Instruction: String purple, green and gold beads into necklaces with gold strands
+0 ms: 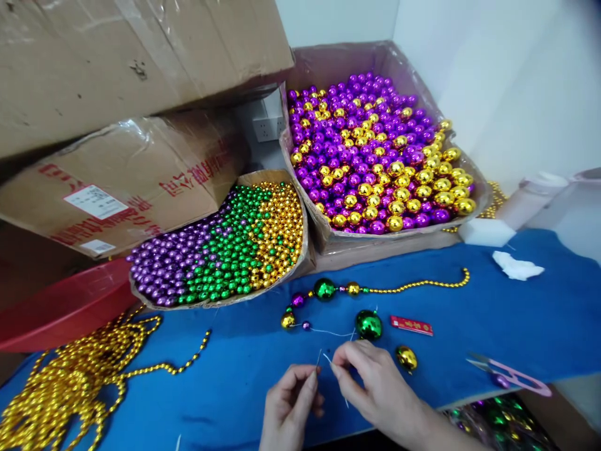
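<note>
My left hand (292, 401) is closed, pinching a thin needle (319, 358) that points up. Close on its right, my right hand (370, 382) pinches a white thread (327, 359), whose end sits near the needle. Beyond the hands lies a partly strung bead garland: a gold bead chain (417, 285), a green ball (324, 289), a purple ball (298, 300) and a gold ball (288, 321). The thread runs on past a small purple bead (306, 326) toward my right hand. A large green ball (369, 324) rests just beyond that hand, and a loose gold ball (406, 358) lies to its right.
Behind stand a box of small beads (225, 250) and a larger box of purple and gold balls (366, 156). Gold bead chains (70, 382) pile up at left beside a red basin (70, 307). Pink-handled snips (516, 376) and a red packet (412, 325) lie on the blue cloth (493, 300).
</note>
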`<state>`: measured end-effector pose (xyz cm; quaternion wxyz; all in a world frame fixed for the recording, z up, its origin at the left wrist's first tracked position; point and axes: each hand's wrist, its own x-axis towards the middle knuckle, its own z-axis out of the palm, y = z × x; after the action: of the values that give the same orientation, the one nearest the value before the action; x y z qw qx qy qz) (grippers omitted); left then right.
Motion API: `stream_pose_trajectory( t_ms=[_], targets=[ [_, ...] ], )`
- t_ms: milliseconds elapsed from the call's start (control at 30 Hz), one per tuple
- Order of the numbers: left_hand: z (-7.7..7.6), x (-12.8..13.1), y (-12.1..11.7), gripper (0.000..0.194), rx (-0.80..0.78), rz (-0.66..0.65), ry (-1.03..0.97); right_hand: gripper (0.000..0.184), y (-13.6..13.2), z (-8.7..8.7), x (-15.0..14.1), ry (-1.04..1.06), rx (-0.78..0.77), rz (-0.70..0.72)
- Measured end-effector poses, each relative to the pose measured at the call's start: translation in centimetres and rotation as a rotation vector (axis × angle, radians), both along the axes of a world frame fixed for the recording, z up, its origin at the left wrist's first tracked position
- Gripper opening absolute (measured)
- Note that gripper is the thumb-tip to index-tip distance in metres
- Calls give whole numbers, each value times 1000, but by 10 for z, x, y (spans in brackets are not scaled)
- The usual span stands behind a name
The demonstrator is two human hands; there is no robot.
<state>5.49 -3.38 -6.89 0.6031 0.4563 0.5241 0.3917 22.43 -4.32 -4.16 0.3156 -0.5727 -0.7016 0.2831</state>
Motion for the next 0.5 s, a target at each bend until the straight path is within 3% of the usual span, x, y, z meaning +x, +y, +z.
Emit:
stream_pose_trajectory(
  t_ms=[500],
  targets=[
    [5, 5, -2, 24, 17, 14, -7, 9, 2, -6, 1, -8, 31, -1]
  ],
)
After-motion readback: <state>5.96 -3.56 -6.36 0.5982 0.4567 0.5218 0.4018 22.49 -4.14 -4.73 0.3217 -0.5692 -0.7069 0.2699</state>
